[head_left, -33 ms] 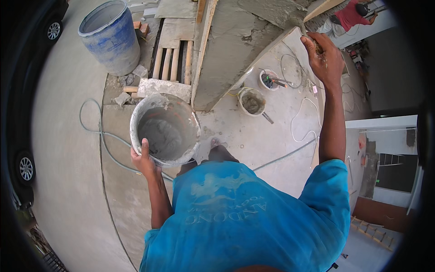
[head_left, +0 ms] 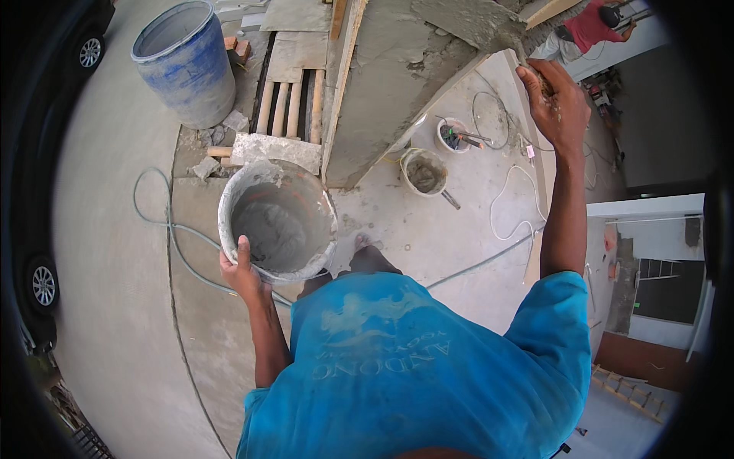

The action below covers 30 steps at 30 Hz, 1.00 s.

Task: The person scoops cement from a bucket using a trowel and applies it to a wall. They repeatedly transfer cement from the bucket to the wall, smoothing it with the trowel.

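My left hand [head_left: 246,274] grips the near left rim of a mortar-crusted bucket [head_left: 327,243], thumb over the edge. Wet grey mortar [head_left: 271,229] lies in the bottom of this bucket, which is held in front of my body. Up at the right, my raised right hand [head_left: 560,111] is closed around the handle of what looks like a trowel [head_left: 545,83], smeared with mortar. Its blade is mostly hidden beside the end of a freshly plastered wall [head_left: 382,99]. The plaster is grey and rough toward the top, with wooden boards along its edges.
On the floor stand a smaller mortar bucket [head_left: 425,173] and a white bucket of tools [head_left: 453,136]. A blue drum [head_left: 186,84] is at the far left, near wooden poles [head_left: 280,109]. A hose [head_left: 170,200] crosses the ground. Another person [head_left: 589,34] works at the upper right.
My right hand has shifted slightly right and toward me with the trowel. The bucket in my left hand has moved barely to the left.
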{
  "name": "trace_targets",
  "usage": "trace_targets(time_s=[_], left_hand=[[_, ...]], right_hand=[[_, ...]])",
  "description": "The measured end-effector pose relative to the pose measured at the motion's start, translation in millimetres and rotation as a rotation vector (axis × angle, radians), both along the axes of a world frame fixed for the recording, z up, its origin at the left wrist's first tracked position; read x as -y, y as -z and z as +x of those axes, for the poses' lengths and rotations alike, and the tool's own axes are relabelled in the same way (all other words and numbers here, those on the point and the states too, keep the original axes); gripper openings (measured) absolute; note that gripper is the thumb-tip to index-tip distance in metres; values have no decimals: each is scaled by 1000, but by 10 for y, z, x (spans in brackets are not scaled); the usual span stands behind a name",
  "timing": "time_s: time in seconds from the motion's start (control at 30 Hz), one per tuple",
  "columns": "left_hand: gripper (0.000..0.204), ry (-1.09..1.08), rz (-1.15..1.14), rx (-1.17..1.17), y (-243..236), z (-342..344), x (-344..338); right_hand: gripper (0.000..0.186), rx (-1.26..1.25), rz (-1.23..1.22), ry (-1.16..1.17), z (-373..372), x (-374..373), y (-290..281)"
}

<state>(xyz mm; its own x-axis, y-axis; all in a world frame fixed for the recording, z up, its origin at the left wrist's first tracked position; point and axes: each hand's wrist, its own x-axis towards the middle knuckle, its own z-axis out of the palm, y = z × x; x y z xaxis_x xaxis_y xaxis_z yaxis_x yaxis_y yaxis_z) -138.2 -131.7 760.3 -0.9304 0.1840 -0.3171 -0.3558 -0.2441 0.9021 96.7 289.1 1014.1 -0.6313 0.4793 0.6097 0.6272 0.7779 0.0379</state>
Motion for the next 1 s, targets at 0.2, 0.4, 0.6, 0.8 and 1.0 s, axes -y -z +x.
trace_targets(time_s=[0.2, 0.4, 0.6, 0.8, 1.0], left_hand=[[44, 33, -65, -4, 8, -67, -14], [47, 41, -52, -12, 108, -139, -49], [47, 53, -23, 11, 115, -116, -25], [51, 68, -77, 1, 122, -132, -3], [49, 68, -28, 18, 97, -125, -24]], right_hand=[[28, 263, 8, -55, -193, 99, -263], [36, 493, 225, 80, -59, -23, -615], [36, 534, 383, 103, -95, 204, -1226], [25, 536, 180, -110, -281, 147, -534], [23, 655, 160, -10, -588, 178, -714]])
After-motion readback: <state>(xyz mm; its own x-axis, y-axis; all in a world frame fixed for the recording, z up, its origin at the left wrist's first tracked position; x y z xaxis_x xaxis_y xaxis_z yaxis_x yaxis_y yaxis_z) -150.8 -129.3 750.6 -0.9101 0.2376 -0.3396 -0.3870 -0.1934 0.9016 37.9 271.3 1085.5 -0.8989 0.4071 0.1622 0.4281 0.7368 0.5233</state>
